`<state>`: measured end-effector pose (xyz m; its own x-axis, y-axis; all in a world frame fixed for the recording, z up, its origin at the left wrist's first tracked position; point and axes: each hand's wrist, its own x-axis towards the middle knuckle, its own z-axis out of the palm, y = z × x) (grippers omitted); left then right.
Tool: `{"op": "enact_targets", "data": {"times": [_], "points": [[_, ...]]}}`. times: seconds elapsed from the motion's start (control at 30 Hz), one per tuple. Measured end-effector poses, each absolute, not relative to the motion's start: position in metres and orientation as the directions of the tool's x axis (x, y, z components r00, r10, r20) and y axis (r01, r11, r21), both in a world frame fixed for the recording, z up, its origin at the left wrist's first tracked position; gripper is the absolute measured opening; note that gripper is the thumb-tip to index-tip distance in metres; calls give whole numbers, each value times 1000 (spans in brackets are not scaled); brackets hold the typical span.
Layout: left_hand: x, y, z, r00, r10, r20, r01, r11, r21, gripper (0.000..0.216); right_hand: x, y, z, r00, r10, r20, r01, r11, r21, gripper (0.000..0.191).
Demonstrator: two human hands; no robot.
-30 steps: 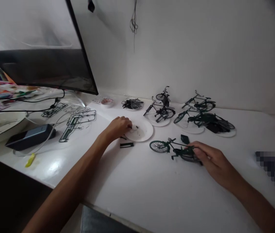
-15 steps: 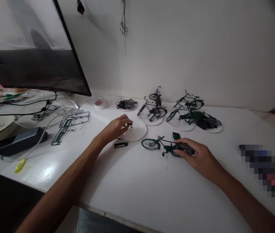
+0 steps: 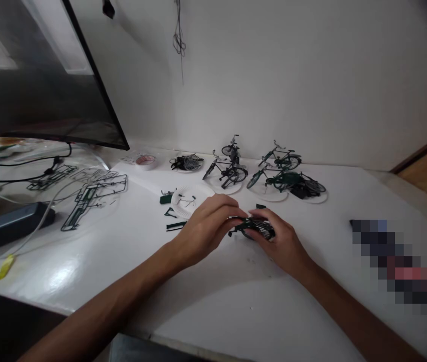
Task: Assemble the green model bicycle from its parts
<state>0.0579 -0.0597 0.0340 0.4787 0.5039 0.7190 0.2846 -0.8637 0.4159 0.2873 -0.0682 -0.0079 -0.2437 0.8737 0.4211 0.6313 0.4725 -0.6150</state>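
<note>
A dark green model bicycle point(image 3: 260, 230) lies on the white table, its rear wheel in front of me. My right hand point(image 3: 283, 236) grips it at the rear wheel between thumb and fingers. My left hand point(image 3: 211, 226) is closed at the middle of the bicycle and covers its front half. What its fingertips pinch is hidden. Just behind the right hand lies a small dark green piece point(image 3: 260, 206). Beyond the left hand is a white paper plate point(image 3: 177, 201) with thin dark parts on it. Left of it lie a green part point(image 3: 166, 199), a triangular part point(image 3: 170, 212) and a dark strip point(image 3: 175, 226).
Several assembled model bicycles point(image 3: 228, 172) stand on plates along the wall. A tape roll point(image 3: 146, 161) sits near loose wheels point(image 3: 191, 162). Part frames point(image 3: 94, 196), a dark box point(image 3: 17, 226), cables and a monitor point(image 3: 47, 90) occupy the left. A yellow piece point(image 3: 4, 267) lies near the edge.
My left hand has moved right from the plate, where it pinched a small dark part, to the bicycle. My right hand still grips the rear wheel. The view has turned slightly right.
</note>
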Motion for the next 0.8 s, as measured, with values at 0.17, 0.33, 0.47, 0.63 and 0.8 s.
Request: {"op": "enact_targets", "data": {"times": [0.17,0.33,0.47,0.63,0.8], "points": [[76,-61,21,372,596,711,540,-762,356,12,279,-70,-9,-168,750,639,554,608,-568,49],[89,-58,9,330,624,708,590,-722,362,16,273,-71,-6,-295,596,747,560,741,-371,48],[90,-56,6,364,591,720,553,-759,343,19,273,-72,-4,-345,558,755,585,757,-291,36],[87,-53,7,390,552,737,550,-782,295,21,273,-72,-4,-349,549,760,597,755,-271,33],[84,-58,12,389,526,756,560,-787,259,24,274,-74,-8,-360,497,789,568,788,-237,44]]}}
